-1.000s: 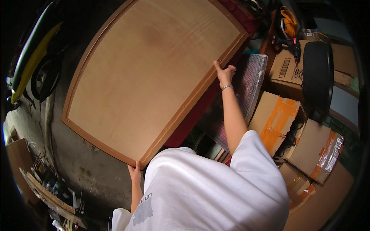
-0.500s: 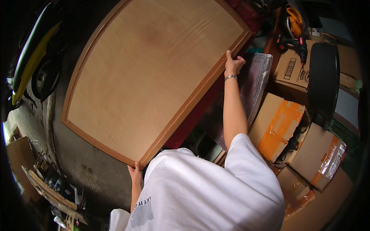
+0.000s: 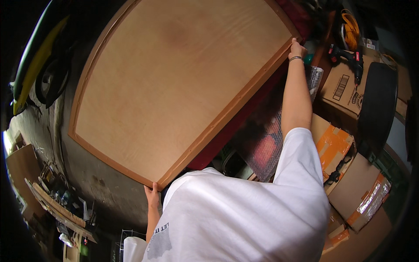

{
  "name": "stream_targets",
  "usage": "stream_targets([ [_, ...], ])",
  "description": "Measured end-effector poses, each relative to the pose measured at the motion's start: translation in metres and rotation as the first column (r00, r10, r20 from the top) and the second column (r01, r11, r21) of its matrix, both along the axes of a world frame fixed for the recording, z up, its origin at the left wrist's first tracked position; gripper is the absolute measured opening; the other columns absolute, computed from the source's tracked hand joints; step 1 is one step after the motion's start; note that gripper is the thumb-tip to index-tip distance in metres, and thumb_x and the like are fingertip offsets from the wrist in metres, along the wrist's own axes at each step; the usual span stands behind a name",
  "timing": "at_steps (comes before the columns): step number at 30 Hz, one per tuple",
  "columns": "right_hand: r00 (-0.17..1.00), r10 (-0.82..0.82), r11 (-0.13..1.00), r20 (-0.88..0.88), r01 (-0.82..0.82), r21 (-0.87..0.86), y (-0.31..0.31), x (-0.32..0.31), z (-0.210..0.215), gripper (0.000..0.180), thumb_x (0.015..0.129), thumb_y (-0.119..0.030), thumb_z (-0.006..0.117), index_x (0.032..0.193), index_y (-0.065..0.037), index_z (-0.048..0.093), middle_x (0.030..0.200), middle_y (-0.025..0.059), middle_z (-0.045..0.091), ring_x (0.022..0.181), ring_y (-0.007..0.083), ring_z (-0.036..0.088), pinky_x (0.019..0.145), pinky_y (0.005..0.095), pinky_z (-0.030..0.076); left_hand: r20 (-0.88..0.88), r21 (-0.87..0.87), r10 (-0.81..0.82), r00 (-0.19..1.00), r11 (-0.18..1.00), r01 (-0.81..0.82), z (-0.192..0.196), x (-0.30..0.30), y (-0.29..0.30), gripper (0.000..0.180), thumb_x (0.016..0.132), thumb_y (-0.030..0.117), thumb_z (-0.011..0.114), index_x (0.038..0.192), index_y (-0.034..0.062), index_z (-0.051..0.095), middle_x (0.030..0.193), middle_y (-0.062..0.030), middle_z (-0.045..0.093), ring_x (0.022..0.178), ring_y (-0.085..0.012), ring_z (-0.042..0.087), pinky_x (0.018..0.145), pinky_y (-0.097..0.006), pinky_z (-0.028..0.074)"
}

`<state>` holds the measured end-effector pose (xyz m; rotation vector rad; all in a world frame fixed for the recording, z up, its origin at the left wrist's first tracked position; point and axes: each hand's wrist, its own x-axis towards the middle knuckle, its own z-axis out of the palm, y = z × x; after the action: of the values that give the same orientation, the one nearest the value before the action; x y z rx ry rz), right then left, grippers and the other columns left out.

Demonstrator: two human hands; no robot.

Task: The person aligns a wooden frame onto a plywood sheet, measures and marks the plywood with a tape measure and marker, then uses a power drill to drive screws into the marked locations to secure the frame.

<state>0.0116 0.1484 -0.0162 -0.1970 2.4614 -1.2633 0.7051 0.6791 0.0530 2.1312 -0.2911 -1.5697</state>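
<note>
A large light-brown panel (image 3: 174, 83) in a brown wooden frame (image 3: 231, 107) fills the upper middle, its long edge slanting from near left to far right. My left hand (image 3: 152, 195) grips the frame's near corner, thumb up against the edge and the other fingers partly hidden. Toward the far right corner, my right hand (image 3: 297, 49) is closed around the frame, the arm stretched out. Under the panel a dark red surface (image 3: 214, 146) shows. Beside it leans a bubble-wrapped flat piece (image 3: 266, 148), partly behind my right arm.
On the right, cardboard boxes (image 3: 358, 187) are stacked, some with orange tape. A cordless drill (image 3: 349, 61) lies on one carton (image 3: 340, 89) near a black board (image 3: 379, 107) and an orange cord (image 3: 350, 29). Cluttered shelves (image 3: 61, 209) stand lower left; a motorcycle-like vehicle (image 3: 39, 61) is upper left.
My right hand has moved along the frame's long edge toward the far right corner, and that arm reaches farther. My left hand stays at the near corner. The view has shifted slightly.
</note>
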Motion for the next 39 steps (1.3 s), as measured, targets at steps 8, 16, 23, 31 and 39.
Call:
stream_targets([
  [8,0.991,0.125,0.991,-0.057,-0.121,0.065,-0.001,-0.040,0.000,0.078,0.079,-0.033,0.077,0.125,0.020,0.043,0.130,0.0301,0.051,0.118,0.0330,0.054,0.100,0.0389,0.045,-0.044,-0.043,-0.025,0.999,0.999,0.023,0.002,0.005,-0.010,0.053,0.092,0.023,0.064,0.131,-0.0015,0.038,0.126,-0.0110,0.051,0.116,-0.0186,0.047,0.100,-0.030,0.037],
  [16,0.902,0.424,0.891,-0.085,-0.398,0.217,0.082,0.039,0.006,0.074,0.072,-0.044,0.081,0.103,0.020,0.059,0.110,0.0267,0.064,0.101,0.0274,0.061,0.088,0.0371,0.048,-0.014,-0.041,-0.097,0.995,0.995,0.096,-0.002,0.013,0.001,0.062,0.088,0.025,0.070,0.134,-0.0017,0.037,0.130,-0.0146,0.049,0.119,-0.0231,0.047,0.100,-0.033,0.038],
  [23,0.876,0.478,0.814,0.062,-0.469,0.343,0.181,0.169,0.020,0.075,0.069,-0.045,0.083,0.101,0.019,0.059,0.104,0.0227,0.065,0.093,0.0238,0.061,0.083,0.0370,0.049,0.083,-0.191,-0.175,0.981,0.963,0.188,-0.023,0.017,0.014,0.070,0.080,0.026,0.077,0.129,-0.0056,0.039,0.121,-0.0199,0.055,0.112,-0.0280,0.053,0.097,-0.035,0.043],
  [31,0.874,0.480,0.749,0.069,-0.450,0.487,0.266,0.292,0.032,0.079,0.070,-0.046,0.082,0.107,0.019,0.055,0.111,0.0281,0.062,0.105,0.0309,0.062,0.087,0.0385,0.050,0.181,-0.332,-0.233,0.956,0.900,0.282,-0.025,0.023,0.020,0.062,0.086,0.032,0.069,0.126,-0.0084,0.043,0.121,-0.0240,0.056,0.110,-0.0306,0.056,0.093,-0.035,0.044],
  [39,0.809,0.489,0.611,0.326,-0.585,0.534,0.330,0.365,0.035,0.088,0.080,-0.054,0.068,0.134,0.007,0.034,0.134,0.0242,0.050,0.127,0.0370,0.046,0.113,0.0579,0.015,0.237,-0.271,-0.343,0.909,0.875,0.401,-0.014,0.033,0.019,0.056,0.091,0.038,0.059,0.122,-0.0068,0.048,0.114,-0.0304,0.060,0.109,-0.0407,0.058,0.089,-0.040,0.047],
])
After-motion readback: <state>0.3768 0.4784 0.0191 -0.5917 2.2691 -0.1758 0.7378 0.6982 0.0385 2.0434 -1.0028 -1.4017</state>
